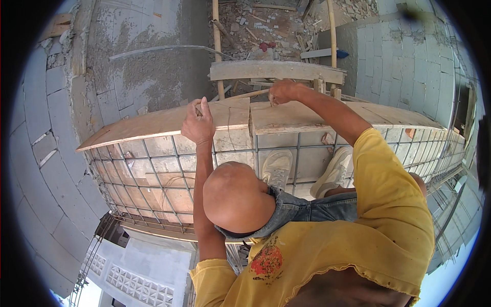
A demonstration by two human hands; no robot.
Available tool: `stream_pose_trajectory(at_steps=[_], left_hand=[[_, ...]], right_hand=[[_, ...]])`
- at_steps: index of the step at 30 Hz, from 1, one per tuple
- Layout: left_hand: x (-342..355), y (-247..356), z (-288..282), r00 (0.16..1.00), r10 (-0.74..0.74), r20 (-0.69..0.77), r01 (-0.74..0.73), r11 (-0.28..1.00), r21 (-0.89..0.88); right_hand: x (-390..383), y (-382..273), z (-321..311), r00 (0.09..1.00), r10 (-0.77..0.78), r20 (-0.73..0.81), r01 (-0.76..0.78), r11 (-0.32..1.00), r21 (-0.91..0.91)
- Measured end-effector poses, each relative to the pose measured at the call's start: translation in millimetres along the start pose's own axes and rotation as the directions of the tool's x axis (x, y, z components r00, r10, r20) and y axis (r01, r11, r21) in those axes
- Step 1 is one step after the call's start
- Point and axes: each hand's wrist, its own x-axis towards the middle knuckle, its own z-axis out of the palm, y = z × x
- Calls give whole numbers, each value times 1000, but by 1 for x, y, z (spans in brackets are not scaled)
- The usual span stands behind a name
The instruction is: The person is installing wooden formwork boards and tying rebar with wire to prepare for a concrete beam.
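My left hand (198, 122) is raised over the left plywood board (148, 120), its fingers curled and the thumb side up. Something small and brownish shows between those fingers, too little to name. Farther right, my right hand (282, 92) is closed at the far edge of the right plywood board (317, 115), its fingertips pinched downward. A thin strand (230, 123), wire or string, loops over the boards between my hands and runs toward the right fingertips. The two boards meet at a seam between my hands. What the right palm encloses is hidden.
A grid of steel bars (148, 171) lies on my side of the boards, with my shoes (277, 169) on it and a bent knee above. Beyond stand a wooden plank (276, 70) and bamboo poles (217, 41) over rubble (266, 30). Grey block walls (48, 169) rise at both sides.
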Motion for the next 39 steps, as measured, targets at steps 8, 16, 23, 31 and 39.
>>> stream_pose_trajectory(at_steps=[8,16,23,31,39], left_hand=[[4,8,1,1000,13,14,-13,1000,4],[1,-5,-3,1000,14,0,-14,1000,-8],[2,4,5,999,36,-10,-36,999,-37],[1,-1,-2,1000,-2,-25,1,999,-54],[3,-3,-1,995,41,-94,-45,998,-45]], right_hand=[[4,10,13,959,247,-141,-259,963,-74],[7,-2,24,999,-30,20,35,906,-422],[33,-7,10,979,-159,-125,99,916,-389],[23,29,37,940,313,-139,-283,938,201],[17,12,29,936,340,-89,-336,940,64]])
